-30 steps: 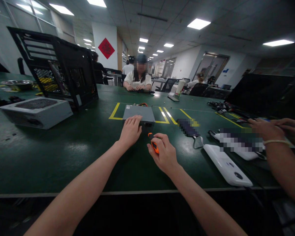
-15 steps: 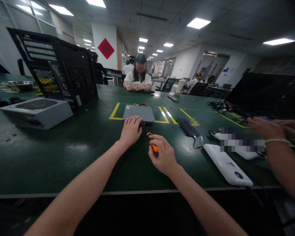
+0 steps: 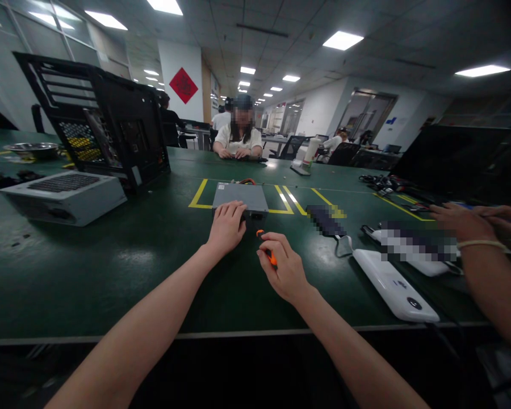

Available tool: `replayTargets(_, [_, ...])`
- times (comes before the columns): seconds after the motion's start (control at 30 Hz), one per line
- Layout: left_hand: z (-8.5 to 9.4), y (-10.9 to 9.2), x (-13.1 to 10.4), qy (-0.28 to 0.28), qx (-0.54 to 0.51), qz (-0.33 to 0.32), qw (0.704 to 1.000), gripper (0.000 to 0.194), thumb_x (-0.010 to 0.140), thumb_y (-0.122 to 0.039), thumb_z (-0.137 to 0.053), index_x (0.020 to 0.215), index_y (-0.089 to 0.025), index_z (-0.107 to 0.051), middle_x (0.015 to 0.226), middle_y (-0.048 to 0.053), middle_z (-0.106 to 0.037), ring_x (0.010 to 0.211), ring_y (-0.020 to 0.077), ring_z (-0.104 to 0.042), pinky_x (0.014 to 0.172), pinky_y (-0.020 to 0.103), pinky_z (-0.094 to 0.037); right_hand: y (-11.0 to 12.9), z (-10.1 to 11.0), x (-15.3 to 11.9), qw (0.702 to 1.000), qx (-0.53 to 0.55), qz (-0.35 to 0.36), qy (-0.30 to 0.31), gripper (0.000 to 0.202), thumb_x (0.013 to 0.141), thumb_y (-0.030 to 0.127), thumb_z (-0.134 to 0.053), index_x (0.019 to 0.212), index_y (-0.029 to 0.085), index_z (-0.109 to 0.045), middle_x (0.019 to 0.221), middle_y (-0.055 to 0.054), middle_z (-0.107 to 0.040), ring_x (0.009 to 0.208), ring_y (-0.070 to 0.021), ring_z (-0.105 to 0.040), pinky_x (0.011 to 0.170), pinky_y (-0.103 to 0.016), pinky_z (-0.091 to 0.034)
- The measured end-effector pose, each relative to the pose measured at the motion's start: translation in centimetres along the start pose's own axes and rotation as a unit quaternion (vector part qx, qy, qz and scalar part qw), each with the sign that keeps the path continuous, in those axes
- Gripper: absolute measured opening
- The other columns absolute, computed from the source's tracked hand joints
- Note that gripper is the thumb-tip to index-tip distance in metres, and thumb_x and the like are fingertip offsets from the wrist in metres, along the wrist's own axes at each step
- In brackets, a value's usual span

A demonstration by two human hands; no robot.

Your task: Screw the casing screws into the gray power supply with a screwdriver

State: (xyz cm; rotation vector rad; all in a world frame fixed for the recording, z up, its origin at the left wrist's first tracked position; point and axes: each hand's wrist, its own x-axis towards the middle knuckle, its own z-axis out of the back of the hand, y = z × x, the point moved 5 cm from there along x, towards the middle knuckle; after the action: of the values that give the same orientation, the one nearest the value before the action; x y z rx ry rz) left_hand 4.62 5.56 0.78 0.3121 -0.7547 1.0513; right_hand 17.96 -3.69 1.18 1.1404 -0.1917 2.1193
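A grey metal power supply unit [image 3: 242,196] lies on the green table in front of me, its socket side facing me. My left hand [image 3: 227,227] grips its near edge, with fingers over the top; the thumb is at the front side. In my right hand [image 3: 282,266] is a screwdriver [image 3: 273,258] with an orange and black handle, held between thumb and fingers. It points toward the unit's near side, just right of my left hand. Its shaft and tip are too dark and small to make out.
A black computer case [image 3: 111,119] and a larger power supply [image 3: 63,196] stand at left, near a metal bowl [image 3: 32,149]. White power banks [image 3: 394,284] and a blurred phone-like device [image 3: 326,220] lie at right. Another person's hands [image 3: 464,221] work there; a person [image 3: 238,136] sits opposite.
My right hand has shifted slightly right with the screwdriver, whose handle has turned a little in the fingers. My left hand and the power supply unit have stayed in place.
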Motion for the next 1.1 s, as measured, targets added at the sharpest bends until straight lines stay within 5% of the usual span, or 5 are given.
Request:
replayTargets(0.57, [-0.07,0.04,0.01,0.001,0.000,0.005,1.000,0.036,0.082,-0.019,-0.046,0.117,-0.018,-0.050,0.125,0.008,-0.052,0.118,0.0246,-0.043,0.102,0.041,-0.030,-0.17,0.23,-0.14,0.998,-0.045,0.007,-0.035,0.014,0.081,0.015,-0.050,0.093,0.022,-0.048,0.105,-0.010,-0.053,0.098,-0.0218,-0.055,0.082,-0.040,-0.049])
replayTargets(0.73, [-0.03,0.04,0.04,0.000,0.000,0.006,1.000,0.036,0.081,-0.019,-0.047,0.117,-0.018,-0.050,0.125,0.008,-0.053,0.118,0.0245,-0.042,0.102,0.040,-0.029,-0.50,0.52,0.09,0.997,-0.040,-0.038,-0.050,0.011,0.085,0.021,-0.049,0.096,0.021,-0.047,0.100,-0.010,-0.052,0.089,-0.0198,-0.057,0.072,-0.036,-0.052])
replayTargets(0.93, [-0.01,0.01,0.11,-0.003,-0.002,0.009,1.000,0.034,0.082,-0.019,-0.045,0.116,-0.018,-0.051,0.124,0.008,-0.053,0.117,0.0243,-0.043,0.101,0.040,-0.030,0.27,0.05,0.04,0.998,-0.041,0.049,-0.023,0.022,0.083,0.008,-0.046,0.100,0.022,-0.046,0.106,-0.008,-0.059,0.095,-0.0202,-0.056,0.079,-0.037,-0.049])
replayTargets(1.1, [0.00,-0.01,0.28,-0.014,-0.004,0.018,1.000,0.031,0.082,-0.019,-0.047,0.112,-0.018,-0.052,0.120,0.008,-0.055,0.114,0.0245,-0.045,0.099,0.039,-0.031,0.13,0.14,0.11,0.999,-0.026,0.027,-0.028,0.015,0.085,0.014,-0.049,0.098,0.022,-0.048,0.105,-0.008,-0.059,0.094,-0.0201,-0.057,0.079,-0.036,-0.048])
